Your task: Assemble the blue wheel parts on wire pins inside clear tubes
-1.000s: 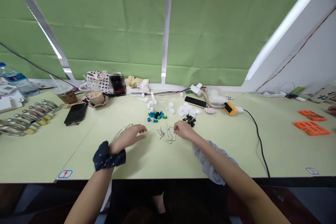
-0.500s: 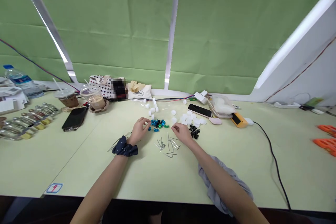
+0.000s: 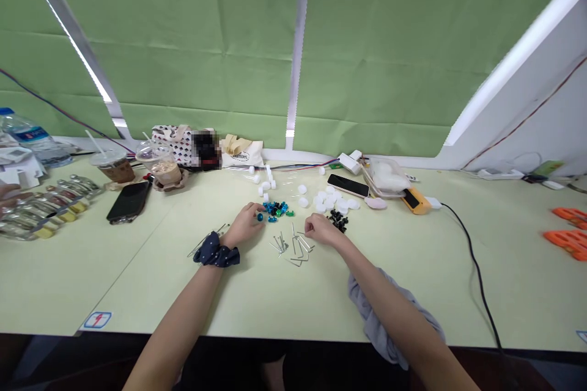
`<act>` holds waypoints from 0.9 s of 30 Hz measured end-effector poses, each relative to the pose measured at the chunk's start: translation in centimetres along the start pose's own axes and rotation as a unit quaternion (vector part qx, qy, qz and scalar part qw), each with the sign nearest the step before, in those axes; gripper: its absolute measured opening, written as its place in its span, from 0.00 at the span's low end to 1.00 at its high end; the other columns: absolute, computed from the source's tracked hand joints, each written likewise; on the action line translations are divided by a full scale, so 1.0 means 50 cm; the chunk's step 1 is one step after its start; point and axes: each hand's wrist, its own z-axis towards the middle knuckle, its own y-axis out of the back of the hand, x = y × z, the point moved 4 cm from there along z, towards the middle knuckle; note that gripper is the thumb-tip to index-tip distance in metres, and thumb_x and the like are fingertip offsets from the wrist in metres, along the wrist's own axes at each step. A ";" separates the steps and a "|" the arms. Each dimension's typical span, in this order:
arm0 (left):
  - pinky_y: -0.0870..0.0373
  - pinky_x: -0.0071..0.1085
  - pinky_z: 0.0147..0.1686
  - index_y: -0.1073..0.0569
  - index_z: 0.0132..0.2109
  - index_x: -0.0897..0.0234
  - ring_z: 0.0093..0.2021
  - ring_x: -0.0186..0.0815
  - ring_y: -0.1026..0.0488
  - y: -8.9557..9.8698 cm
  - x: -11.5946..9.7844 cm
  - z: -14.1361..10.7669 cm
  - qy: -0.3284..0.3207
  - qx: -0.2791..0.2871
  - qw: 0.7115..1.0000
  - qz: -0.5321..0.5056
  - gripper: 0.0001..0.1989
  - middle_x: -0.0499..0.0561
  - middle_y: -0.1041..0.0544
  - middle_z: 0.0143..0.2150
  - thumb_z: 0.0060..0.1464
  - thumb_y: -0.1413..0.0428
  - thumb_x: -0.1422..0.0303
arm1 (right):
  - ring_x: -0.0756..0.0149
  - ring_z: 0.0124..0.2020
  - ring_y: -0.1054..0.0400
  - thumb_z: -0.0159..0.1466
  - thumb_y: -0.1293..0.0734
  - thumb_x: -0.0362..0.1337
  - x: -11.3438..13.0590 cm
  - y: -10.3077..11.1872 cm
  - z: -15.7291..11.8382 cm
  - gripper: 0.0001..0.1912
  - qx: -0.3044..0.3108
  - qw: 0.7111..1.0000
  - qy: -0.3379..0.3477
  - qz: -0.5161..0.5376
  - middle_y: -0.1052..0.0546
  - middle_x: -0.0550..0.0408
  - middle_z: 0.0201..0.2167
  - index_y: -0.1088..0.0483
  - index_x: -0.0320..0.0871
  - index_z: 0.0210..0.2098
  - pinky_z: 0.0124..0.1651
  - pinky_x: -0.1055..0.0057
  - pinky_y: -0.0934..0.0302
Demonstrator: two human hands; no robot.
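Note:
My left hand (image 3: 246, 222) rests at the left edge of a pile of blue and green pieces (image 3: 277, 210), its fingertips by a blue piece (image 3: 260, 217). Its fingers are bent, and whether they grip anything is too small to tell. My right hand (image 3: 320, 228) is closed, fingers curled in, just left of a cluster of black pieces (image 3: 338, 221); what it holds, if anything, is hidden. Bent metal hex keys (image 3: 300, 247) and small metal screws (image 3: 279, 245) lie between my hands. White round caps (image 3: 328, 200) are spread behind them.
At the left are a black phone (image 3: 129, 201), drink cups (image 3: 164, 170), a water bottle (image 3: 34, 137) and bagged items (image 3: 48, 204) with another person's hand beside them. Rightward are another phone (image 3: 348, 186), a yellow device (image 3: 416, 200), a black cable (image 3: 472, 256) and orange objects (image 3: 566, 243).
My right hand has moved slightly right, its fingers more curled. My left hand has lowered a little beside the blue pieces. Another person's hand has appeared at the far left.

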 end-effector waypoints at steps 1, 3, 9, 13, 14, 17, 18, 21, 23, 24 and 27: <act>0.34 0.34 0.42 0.33 0.45 0.64 0.41 0.37 0.33 0.003 -0.002 0.000 -0.001 -0.006 1.000 0.002 0.16 0.53 0.33 0.43 0.46 0.48 0.70 | 0.68 0.34 0.36 0.54 0.34 0.29 0.003 -0.001 -0.001 0.01 0.002 1.000 0.000 -0.003 0.31 0.52 0.33 0.30 0.38 0.26 0.35 0.76 0.45; 0.34 0.34 0.43 0.33 0.44 0.63 0.42 0.37 0.33 0.008 -0.003 -0.001 -0.002 -0.015 1.000 0.007 0.15 0.52 0.34 0.42 0.46 0.48 0.71 | 0.67 0.36 0.37 0.55 0.36 0.28 0.010 -0.003 -0.004 0.03 0.002 1.000 0.002 -0.008 0.31 0.51 0.34 0.31 0.38 0.26 0.35 0.76 0.45; 0.34 0.34 0.43 0.32 0.45 0.62 0.42 0.38 0.33 0.013 0.001 -0.002 -0.006 -0.009 1.000 0.026 0.15 0.53 0.34 0.43 0.47 0.47 0.68 | 0.64 0.38 0.38 0.59 0.41 0.25 0.027 -0.003 -0.018 0.06 -0.025 0.999 0.017 -0.035 0.31 0.48 0.34 0.34 0.37 0.32 0.36 0.73 0.45; 0.36 0.35 0.45 0.29 0.43 0.62 0.43 0.38 0.34 0.023 -0.018 0.000 -0.036 -0.038 0.998 0.025 0.12 0.53 0.33 0.41 0.49 0.47 0.66 | 0.67 0.36 0.36 0.60 0.43 0.26 0.031 0.001 -0.014 0.09 -0.047 0.997 0.052 0.029 0.30 0.51 0.35 0.34 0.39 0.38 0.36 0.73 0.44; 0.36 0.35 0.45 0.28 0.42 0.61 0.43 0.38 0.34 0.023 -0.027 0.000 -0.047 -0.038 0.998 0.020 0.11 0.53 0.32 0.41 0.50 0.47 0.65 | 0.67 0.36 0.36 0.61 0.43 0.26 0.035 0.001 -0.013 0.10 -0.050 0.995 0.071 0.049 0.29 0.52 0.36 0.34 0.40 0.39 0.37 0.73 0.43; 0.37 0.35 0.44 0.26 0.38 0.60 0.41 0.38 0.34 0.010 -0.055 0.000 -0.083 0.010 0.996 0.005 0.10 0.52 0.29 0.38 0.52 0.47 0.63 | 0.69 0.37 0.34 0.61 0.43 0.25 0.046 0.002 -0.014 0.12 -0.060 0.988 0.118 0.082 0.29 0.51 0.38 0.31 0.39 0.40 0.40 0.73 0.42; 0.37 0.35 0.43 0.25 0.38 0.60 0.41 0.38 0.34 0.003 -0.063 -0.001 -0.094 0.030 0.995 0.004 0.10 0.52 0.29 0.37 0.52 0.47 0.62 | 0.69 0.37 0.34 0.61 0.43 0.25 0.049 0.002 -0.015 0.12 -0.064 0.986 0.128 0.082 0.29 0.50 0.37 0.30 0.39 0.39 0.40 0.73 0.42; 0.37 0.35 0.41 0.24 0.36 0.61 0.40 0.39 0.34 -0.017 -0.085 -0.005 -0.123 0.075 0.989 0.006 0.12 0.53 0.28 0.35 0.52 0.47 0.59 | 0.69 0.35 0.34 0.60 0.42 0.25 0.053 0.004 -0.019 0.12 -0.071 0.985 0.142 0.067 0.29 0.51 0.35 0.29 0.39 0.36 0.39 0.74 0.42; 0.38 0.34 0.40 0.24 0.36 0.61 0.40 0.40 0.34 -0.027 -0.095 -0.006 -0.136 0.079 0.987 0.012 0.12 0.53 0.28 0.34 0.52 0.47 0.59 | 0.69 0.34 0.35 0.59 0.40 0.27 0.051 0.008 -0.021 0.10 -0.069 0.986 0.143 0.052 0.29 0.51 0.33 0.28 0.39 0.34 0.38 0.74 0.42; 0.38 0.34 0.40 0.24 0.36 0.61 0.39 0.40 0.34 -0.031 -0.099 -0.006 -0.138 0.074 0.988 0.015 0.13 0.53 0.28 0.34 0.53 0.47 0.59 | 0.70 0.33 0.35 0.59 0.40 0.27 0.049 0.011 -0.022 0.08 -0.070 0.987 0.139 0.044 0.29 0.52 0.32 0.28 0.39 0.33 0.38 0.74 0.42; 0.39 0.34 0.40 0.24 0.38 0.60 0.39 0.39 0.34 -0.050 -0.111 -0.005 -0.129 0.051 0.990 0.025 0.13 0.53 0.28 0.34 0.53 0.48 0.59 | 0.69 0.32 0.35 0.59 0.39 0.30 0.041 0.024 -0.023 0.07 -0.078 0.990 0.114 0.025 0.29 0.52 0.31 0.28 0.39 0.32 0.37 0.75 0.44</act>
